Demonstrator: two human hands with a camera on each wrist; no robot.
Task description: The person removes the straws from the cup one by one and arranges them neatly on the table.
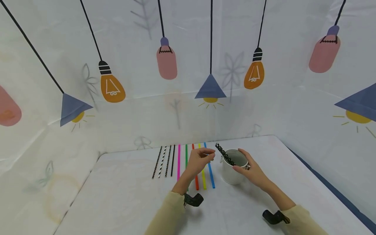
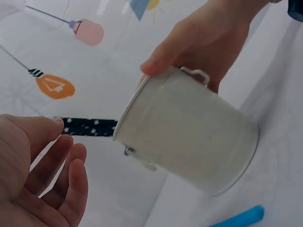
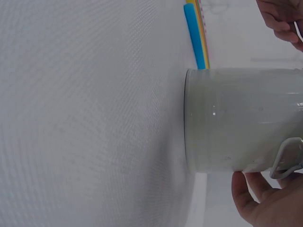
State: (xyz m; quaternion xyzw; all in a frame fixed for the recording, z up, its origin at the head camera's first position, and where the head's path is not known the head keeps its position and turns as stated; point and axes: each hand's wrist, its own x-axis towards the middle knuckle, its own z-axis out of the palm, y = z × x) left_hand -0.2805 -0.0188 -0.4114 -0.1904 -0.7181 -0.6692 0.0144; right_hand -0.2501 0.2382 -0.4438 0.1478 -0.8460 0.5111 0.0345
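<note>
A small white metal bucket (image 1: 232,173) with side handle loops is held by my right hand (image 1: 252,171), thumb at the rim and fingers round the far side. Out of its mouth leans a black straw with white stars (image 1: 225,154), its lower part hidden inside the bucket. My left hand (image 1: 201,160) hovers beside the straw's upper end, fingers loosely bent. In the left wrist view, the left thumb (image 2: 47,125) overlaps the tip of the starred straw (image 2: 90,126), while the head view shows that tip just above the fingertips.
Straws lie in a row on the white table (image 1: 117,192): patterned black ones (image 1: 162,161), a pink straw (image 1: 179,161), a green, a red, a yellow and a blue straw (image 1: 211,173). The left forearm crosses over some of them. A wall sheet with printed lamps (image 1: 210,88) stands behind.
</note>
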